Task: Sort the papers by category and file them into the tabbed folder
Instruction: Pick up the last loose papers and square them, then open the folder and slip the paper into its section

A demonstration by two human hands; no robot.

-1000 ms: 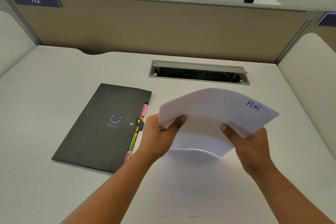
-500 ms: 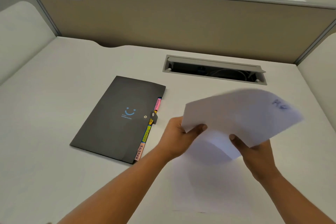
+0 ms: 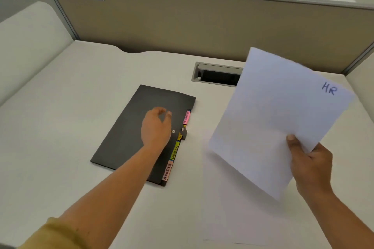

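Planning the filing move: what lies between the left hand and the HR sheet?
Head view: between the left hand and HR sheet lie the coloured tabs and clasp of the folder, then a desk strip.

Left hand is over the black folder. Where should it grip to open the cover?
Probably the clasp tab at the right edge of the folder, approached from the right: it juts past the cover, which lies flat with no other lip.

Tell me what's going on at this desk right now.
A person is filing papers. Their right hand holds up a white sheet marked HR, while the left hand hovers over the closed black tabbed folder, beside its snap clasp. More white sheets lie on the desk below the raised one.
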